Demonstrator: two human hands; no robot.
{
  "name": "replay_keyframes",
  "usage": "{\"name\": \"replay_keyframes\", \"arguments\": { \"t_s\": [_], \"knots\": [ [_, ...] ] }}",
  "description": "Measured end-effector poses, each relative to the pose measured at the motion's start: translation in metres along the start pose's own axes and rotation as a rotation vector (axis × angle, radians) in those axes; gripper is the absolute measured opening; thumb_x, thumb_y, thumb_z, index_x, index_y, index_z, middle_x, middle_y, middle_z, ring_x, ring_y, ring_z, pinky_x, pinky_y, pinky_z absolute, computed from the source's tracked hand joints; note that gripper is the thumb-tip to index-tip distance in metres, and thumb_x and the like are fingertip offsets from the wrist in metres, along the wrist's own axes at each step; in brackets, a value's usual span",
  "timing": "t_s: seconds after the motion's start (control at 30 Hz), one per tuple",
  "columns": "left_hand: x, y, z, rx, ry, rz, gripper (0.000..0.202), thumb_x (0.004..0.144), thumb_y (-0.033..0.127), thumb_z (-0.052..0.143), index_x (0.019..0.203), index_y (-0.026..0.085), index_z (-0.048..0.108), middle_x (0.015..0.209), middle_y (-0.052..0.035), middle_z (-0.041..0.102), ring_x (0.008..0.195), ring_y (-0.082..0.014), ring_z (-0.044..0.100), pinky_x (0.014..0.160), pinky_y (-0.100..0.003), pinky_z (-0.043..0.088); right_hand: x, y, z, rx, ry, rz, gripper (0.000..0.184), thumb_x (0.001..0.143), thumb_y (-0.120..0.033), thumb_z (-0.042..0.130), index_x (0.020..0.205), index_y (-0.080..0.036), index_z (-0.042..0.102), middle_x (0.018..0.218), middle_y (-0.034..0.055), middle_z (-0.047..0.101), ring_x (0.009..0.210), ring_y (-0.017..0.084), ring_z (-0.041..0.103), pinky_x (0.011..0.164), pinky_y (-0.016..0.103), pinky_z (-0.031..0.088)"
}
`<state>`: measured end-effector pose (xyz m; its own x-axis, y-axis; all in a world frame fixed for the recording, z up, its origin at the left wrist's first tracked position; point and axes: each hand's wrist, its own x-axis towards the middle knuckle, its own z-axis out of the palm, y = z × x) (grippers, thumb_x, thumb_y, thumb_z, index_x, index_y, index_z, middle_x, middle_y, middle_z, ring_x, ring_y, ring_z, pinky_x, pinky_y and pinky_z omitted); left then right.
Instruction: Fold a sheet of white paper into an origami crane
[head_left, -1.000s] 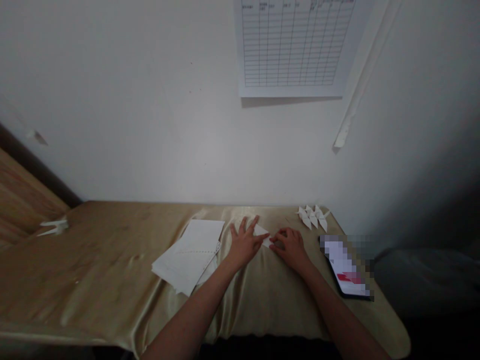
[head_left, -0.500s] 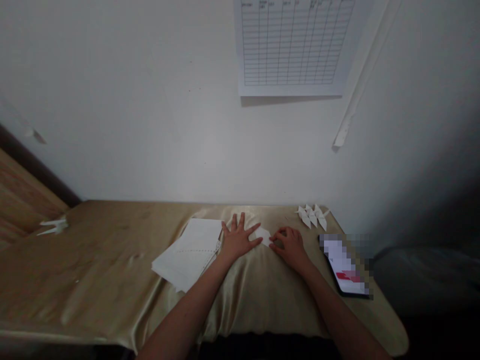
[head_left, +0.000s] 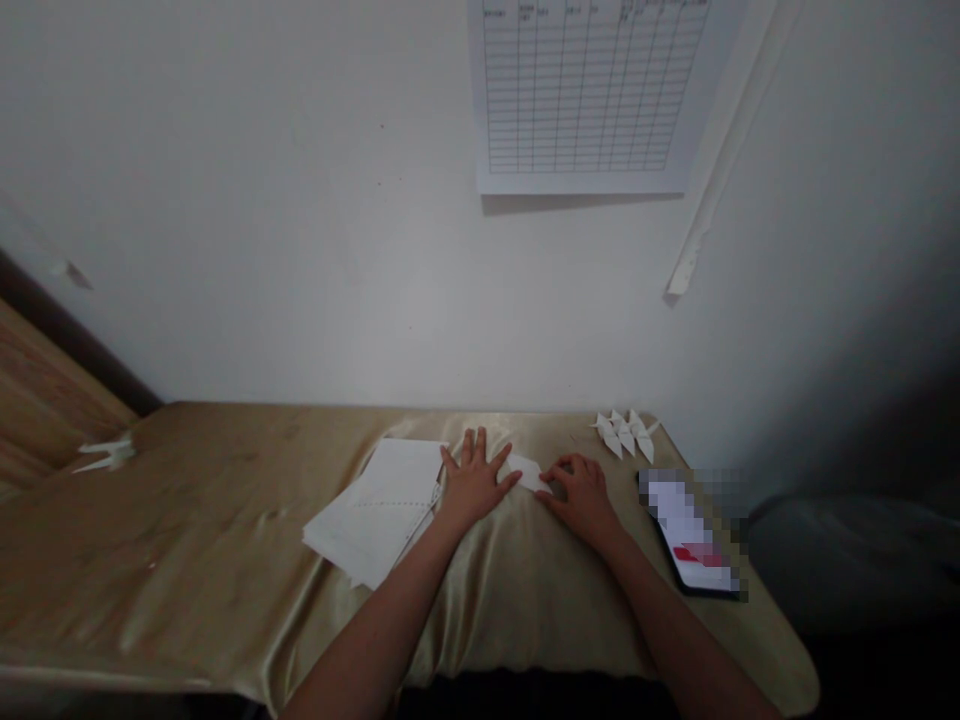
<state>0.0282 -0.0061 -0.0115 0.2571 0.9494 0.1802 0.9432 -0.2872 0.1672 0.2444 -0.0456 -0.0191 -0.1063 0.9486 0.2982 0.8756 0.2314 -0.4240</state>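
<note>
A small folded white paper [head_left: 527, 472] lies on the gold satin tablecloth [head_left: 225, 540], between my two hands. My left hand [head_left: 474, 483] rests flat on the cloth with fingers spread, its thumb touching the paper's left edge. My right hand [head_left: 581, 493] has its fingers curled and pressed onto the paper's right end. To the left of my left hand lies a stack of white sheets [head_left: 379, 510].
Three folded white paper cranes [head_left: 625, 432] sit at the table's back right corner. A phone [head_left: 691, 540] with a lit screen lies at the right edge. Another folded paper piece [head_left: 105, 455] lies far left. A gridded chart [head_left: 589, 90] hangs on the wall.
My left hand slid left off the small paper and now lies flat beside it. My right hand has stayed pressed on the paper's right end.
</note>
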Motion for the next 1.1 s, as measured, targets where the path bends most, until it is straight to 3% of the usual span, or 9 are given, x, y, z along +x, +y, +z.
{"name": "replay_keyframes", "arguments": {
  "t_s": [0.13, 0.3, 0.5, 0.67, 0.87, 1.1],
  "knots": [
    [-0.003, -0.004, -0.003, 0.015, 0.070, -0.010, 0.043, 0.092, 0.057, 0.052, 0.133, 0.046, 0.059, 0.161, -0.0048, 0.033, 0.150, -0.0437, 0.015, 0.106, -0.082, 0.004, 0.003, 0.008, 0.002, -0.021, 0.020, -0.019, 0.020, 0.085, -0.041, 0.069, 0.102, -0.032, 0.074, 0.113, 0.0072, 0.060, 0.111, 0.026, 0.050, 0.104, 0.045, 0.034],
    [-0.005, -0.010, -0.012, 0.018, 0.124, 0.047, 0.023, 0.087, 0.049, 0.066, 0.105, 0.040, 0.077, 0.152, -0.0017, 0.047, 0.146, -0.0422, 0.025, 0.110, -0.079, -0.001, 0.007, 0.018, 0.003, -0.024, 0.055, -0.047, 0.018, 0.085, -0.031, 0.068, 0.101, -0.033, 0.076, 0.110, 0.0076, 0.061, 0.110, 0.026, 0.050, 0.101, 0.045, 0.034],
    [-0.004, -0.005, -0.015, -0.097, 0.092, 0.219, 0.040, 0.086, 0.036, 0.071, 0.124, 0.046, 0.065, 0.150, 0.0010, 0.051, 0.141, -0.0341, 0.037, 0.115, -0.073, 0.012, 0.008, 0.014, -0.001, -0.002, 0.065, -0.107, 0.021, 0.086, -0.022, 0.064, 0.102, -0.029, 0.075, 0.113, 0.0068, 0.065, 0.114, 0.027, 0.050, 0.106, 0.048, 0.031],
    [-0.003, -0.001, -0.011, -0.202, -0.032, 0.287, 0.023, 0.092, 0.038, 0.064, 0.113, 0.041, 0.071, 0.130, 0.0013, 0.068, 0.134, -0.0278, 0.046, 0.116, -0.071, 0.007, 0.008, 0.007, -0.002, 0.072, 0.039, -0.213, 0.034, 0.086, -0.011, 0.057, 0.113, -0.027, 0.071, 0.115, 0.0055, 0.068, 0.116, 0.024, 0.052, 0.110, 0.047, 0.029],
    [-0.004, 0.001, -0.010, -0.237, -0.015, 0.287, 0.016, 0.092, 0.036, 0.065, 0.104, 0.038, 0.075, 0.128, 0.0019, 0.068, 0.132, -0.0251, 0.046, 0.117, -0.065, 0.005, 0.008, 0.003, 0.001, 0.109, -0.025, -0.268, 0.017, 0.089, -0.021, 0.061, 0.098, -0.026, 0.074, 0.110, 0.0037, 0.070, 0.112, 0.021, 0.056, 0.109, 0.045, 0.030],
    [-0.002, 0.002, -0.010, -0.278, -0.052, 0.253, 0.016, 0.091, 0.035, 0.066, 0.103, 0.035, 0.075, 0.119, -0.0006, 0.071, 0.131, -0.0248, 0.047, 0.118, -0.060, 0.006, 0.009, 0.000, 0.003, 0.037, -0.006, -0.240, 0.013, 0.088, -0.028, 0.065, 0.097, -0.028, 0.075, 0.108, 0.0037, 0.071, 0.109, 0.021, 0.058, 0.111, 0.046, 0.029]
  ]
}}
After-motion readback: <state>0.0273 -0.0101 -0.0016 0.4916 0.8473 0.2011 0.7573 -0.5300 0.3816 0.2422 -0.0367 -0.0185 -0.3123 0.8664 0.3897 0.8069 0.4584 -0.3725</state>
